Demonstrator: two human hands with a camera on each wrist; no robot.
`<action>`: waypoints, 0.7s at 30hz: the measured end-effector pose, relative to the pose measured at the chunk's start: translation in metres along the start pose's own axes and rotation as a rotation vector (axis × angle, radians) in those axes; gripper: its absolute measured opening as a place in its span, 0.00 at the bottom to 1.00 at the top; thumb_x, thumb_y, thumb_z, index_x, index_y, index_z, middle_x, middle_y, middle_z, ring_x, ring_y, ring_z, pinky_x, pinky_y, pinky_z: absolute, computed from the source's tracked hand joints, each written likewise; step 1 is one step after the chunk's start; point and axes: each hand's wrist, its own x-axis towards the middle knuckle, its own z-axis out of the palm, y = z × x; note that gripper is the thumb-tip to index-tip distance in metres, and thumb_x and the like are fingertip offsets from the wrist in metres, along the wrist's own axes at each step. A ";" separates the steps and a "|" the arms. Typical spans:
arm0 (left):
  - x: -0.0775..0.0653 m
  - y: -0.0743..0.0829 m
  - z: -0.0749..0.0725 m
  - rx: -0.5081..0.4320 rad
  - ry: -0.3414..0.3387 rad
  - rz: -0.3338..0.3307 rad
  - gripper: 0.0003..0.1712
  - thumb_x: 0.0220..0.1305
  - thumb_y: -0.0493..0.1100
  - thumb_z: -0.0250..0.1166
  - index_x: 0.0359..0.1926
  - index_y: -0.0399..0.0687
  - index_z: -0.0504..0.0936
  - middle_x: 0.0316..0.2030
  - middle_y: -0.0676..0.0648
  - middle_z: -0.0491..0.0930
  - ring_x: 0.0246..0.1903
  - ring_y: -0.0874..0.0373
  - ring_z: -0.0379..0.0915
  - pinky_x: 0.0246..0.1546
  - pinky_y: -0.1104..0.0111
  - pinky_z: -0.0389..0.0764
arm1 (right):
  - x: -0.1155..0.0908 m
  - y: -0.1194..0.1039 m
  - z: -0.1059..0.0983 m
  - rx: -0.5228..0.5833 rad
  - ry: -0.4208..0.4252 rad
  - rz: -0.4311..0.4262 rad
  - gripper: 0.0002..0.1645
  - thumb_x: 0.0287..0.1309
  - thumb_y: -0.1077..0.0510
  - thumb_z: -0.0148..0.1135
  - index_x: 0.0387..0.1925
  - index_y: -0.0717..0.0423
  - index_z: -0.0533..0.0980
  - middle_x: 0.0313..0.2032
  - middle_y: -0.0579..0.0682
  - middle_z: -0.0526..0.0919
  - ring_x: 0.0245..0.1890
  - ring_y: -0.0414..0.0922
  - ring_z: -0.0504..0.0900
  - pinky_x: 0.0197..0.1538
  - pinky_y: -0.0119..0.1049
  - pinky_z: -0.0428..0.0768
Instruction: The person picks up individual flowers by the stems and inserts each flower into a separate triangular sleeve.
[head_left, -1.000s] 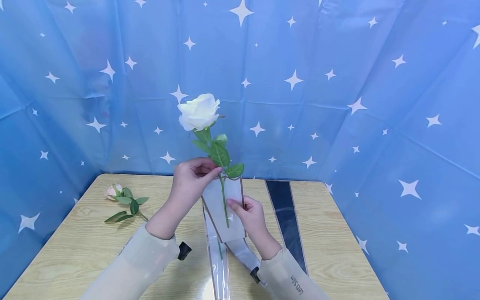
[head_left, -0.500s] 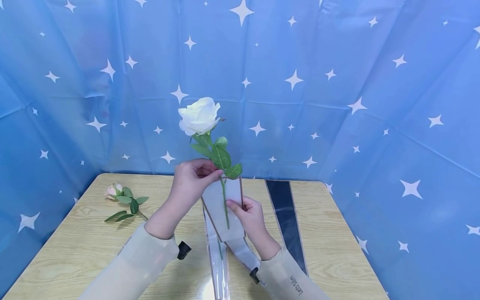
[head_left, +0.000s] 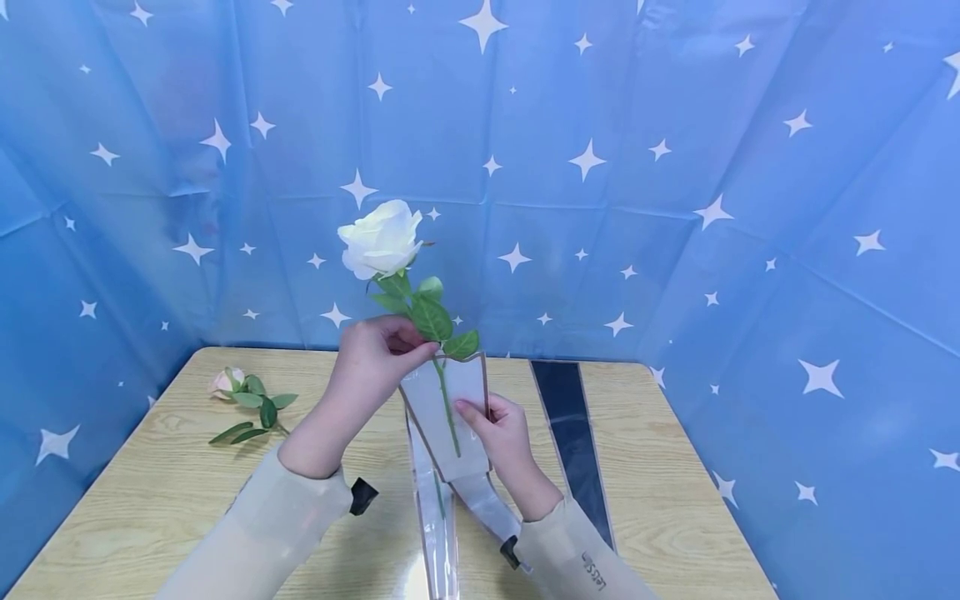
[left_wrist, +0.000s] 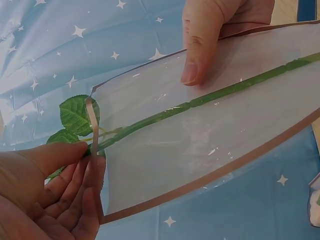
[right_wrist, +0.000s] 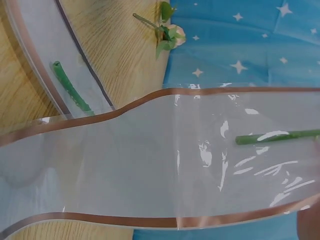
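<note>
My left hand (head_left: 375, 350) pinches the green stem of a white rose (head_left: 381, 240) just under its leaves, at the mouth of a clear flower sleeve (head_left: 468, 458) with a copper-coloured border. The stem (left_wrist: 220, 95) runs inside the sleeve, and its cut end shows through the film in the right wrist view. My right hand (head_left: 504, 433) grips the sleeve by its right edge, thumb lying on the front film and fingers hidden behind. The bloom and upper leaves stick out above the sleeve, leaning left. The sleeve's narrow tail hangs down toward the table.
A pale pink rose (head_left: 225, 383) lies on the wooden table (head_left: 675, 500) at the left. Another clear sleeve (head_left: 435, 550) with a green stem in it lies below my hands. To the right is a flat dark strip (head_left: 573, 433). A blue starry curtain (head_left: 525, 108) surrounds the table.
The white rose has sunk slightly and tipped to the left, and my left hand has shifted a little left with it. My right hand and the sleeve have hardly moved.
</note>
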 end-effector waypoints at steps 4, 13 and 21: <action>0.000 0.001 0.000 0.027 -0.009 0.013 0.08 0.54 0.46 0.71 0.26 0.46 0.84 0.24 0.50 0.83 0.25 0.60 0.80 0.29 0.68 0.82 | -0.003 -0.009 0.001 -0.004 -0.004 -0.002 0.11 0.57 0.63 0.64 0.39 0.69 0.81 0.36 0.66 0.84 0.28 0.35 0.78 0.32 0.30 0.76; -0.001 0.002 0.001 0.082 -0.006 0.051 0.09 0.55 0.47 0.71 0.26 0.47 0.85 0.24 0.52 0.84 0.26 0.60 0.78 0.29 0.67 0.79 | -0.003 -0.009 0.003 0.001 -0.001 -0.009 0.11 0.57 0.64 0.64 0.38 0.70 0.81 0.35 0.65 0.85 0.28 0.37 0.79 0.33 0.32 0.77; -0.004 0.003 0.009 0.133 0.040 0.079 0.09 0.56 0.50 0.69 0.27 0.51 0.87 0.25 0.54 0.85 0.29 0.61 0.78 0.28 0.68 0.77 | 0.001 0.000 0.002 0.013 -0.016 0.006 0.11 0.58 0.64 0.63 0.39 0.70 0.81 0.37 0.64 0.85 0.34 0.41 0.82 0.37 0.29 0.79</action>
